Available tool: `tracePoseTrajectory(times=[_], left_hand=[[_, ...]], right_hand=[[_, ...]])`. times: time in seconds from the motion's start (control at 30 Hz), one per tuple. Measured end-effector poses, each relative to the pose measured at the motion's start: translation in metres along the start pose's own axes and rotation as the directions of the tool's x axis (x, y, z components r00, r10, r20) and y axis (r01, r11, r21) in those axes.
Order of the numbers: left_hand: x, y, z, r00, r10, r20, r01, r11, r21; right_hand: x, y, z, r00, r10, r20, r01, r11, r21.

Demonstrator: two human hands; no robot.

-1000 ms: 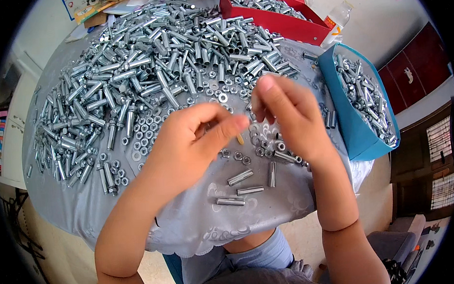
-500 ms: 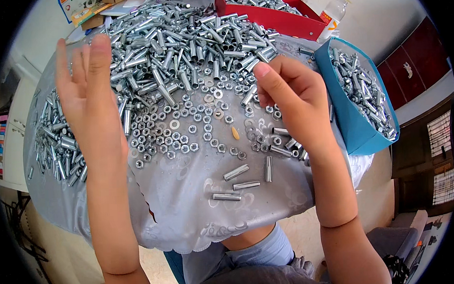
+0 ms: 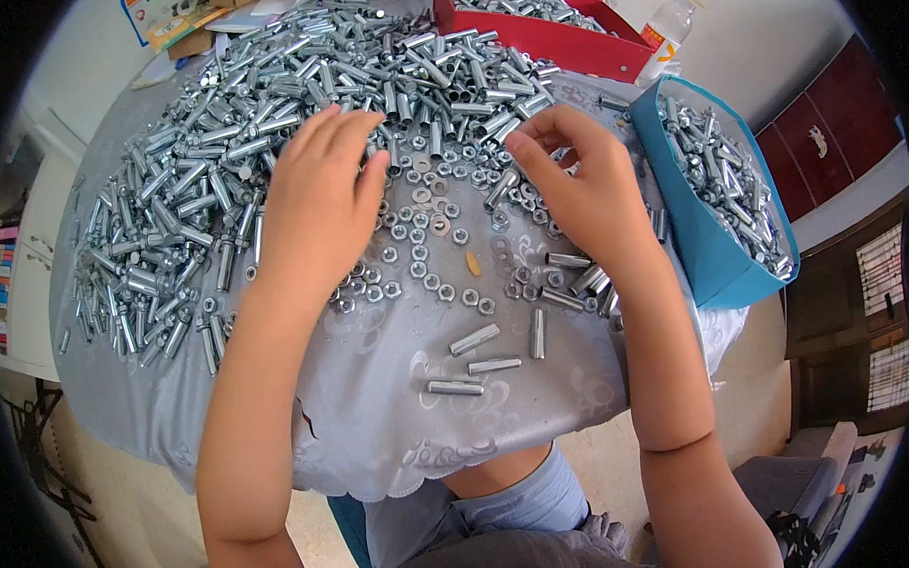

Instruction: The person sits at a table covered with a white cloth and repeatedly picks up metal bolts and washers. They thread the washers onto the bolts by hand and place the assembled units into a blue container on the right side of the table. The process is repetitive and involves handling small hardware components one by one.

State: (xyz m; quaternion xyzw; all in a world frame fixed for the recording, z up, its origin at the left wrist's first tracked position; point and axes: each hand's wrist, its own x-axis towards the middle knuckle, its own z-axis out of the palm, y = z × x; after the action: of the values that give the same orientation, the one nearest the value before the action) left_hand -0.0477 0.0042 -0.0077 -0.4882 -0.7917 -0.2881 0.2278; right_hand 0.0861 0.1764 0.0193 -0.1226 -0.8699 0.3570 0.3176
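Observation:
My left hand [image 3: 322, 204] is over the front of a big heap of silvery metal sleeves and bolts [image 3: 297, 79], fingers stretched forward and thumb apart. Nothing shows in it. My right hand [image 3: 591, 184] hovers at the right of the loose hex nuts [image 3: 414, 270], fingers curled in and thumb close to the index finger. Whatever it may hold is hidden by the fingers. Flat washers [image 3: 439, 224] lie among the nuts between both hands. Several metal sleeves [image 3: 474, 339] lie singly on the grey tablecloth [image 3: 379, 417] nearer to me.
A light blue box [image 3: 735, 284] full of assembled bolts stands at the right edge of the table. Behind is a red box [image 3: 556, 45] with more metal parts, beside a plastic bottle [image 3: 671, 26]. A small yellowish piece [image 3: 473, 264] lies near the nuts.
My left hand has swung right and down from its raised place at the left, now covering part of the nuts. My right hand has shifted only slightly, its fingers still curled.

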Motion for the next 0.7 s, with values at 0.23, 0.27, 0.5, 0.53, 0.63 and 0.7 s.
tracePoseTrajectory(times=[0.23,0.27,0.5,0.53,0.63,0.7], left_hand=[[-0.004,0.007,0.014,0.990,0.001,0.142,-0.011,0.998,0.069],[-0.006,0.008,0.013,0.986,-0.012,0.164,0.000,0.997,0.073],[-0.002,0.005,0.019,0.977,-0.108,0.184,0.110,0.994,0.002],[0.003,0.003,0.018,0.981,-0.093,0.169,0.087,0.995,0.045],[0.025,0.005,0.001,0.902,-0.168,0.398,0.118,0.982,0.146],[0.032,-0.010,0.005,0.907,-0.091,0.411,0.022,0.986,0.168]], right_hand=[[0.003,0.011,-0.001,1.000,-0.005,-0.005,0.004,0.982,-0.190],[0.003,0.013,-0.001,1.000,0.002,-0.004,-0.002,0.983,-0.186],[0.000,0.013,0.000,1.000,0.004,0.006,-0.002,0.983,-0.182],[-0.001,0.011,0.001,1.000,0.001,0.005,0.000,0.984,-0.180],[-0.001,0.012,0.000,0.999,-0.042,0.003,0.042,0.985,-0.165],[-0.001,0.013,0.001,0.999,-0.040,0.011,0.041,0.991,-0.128]])
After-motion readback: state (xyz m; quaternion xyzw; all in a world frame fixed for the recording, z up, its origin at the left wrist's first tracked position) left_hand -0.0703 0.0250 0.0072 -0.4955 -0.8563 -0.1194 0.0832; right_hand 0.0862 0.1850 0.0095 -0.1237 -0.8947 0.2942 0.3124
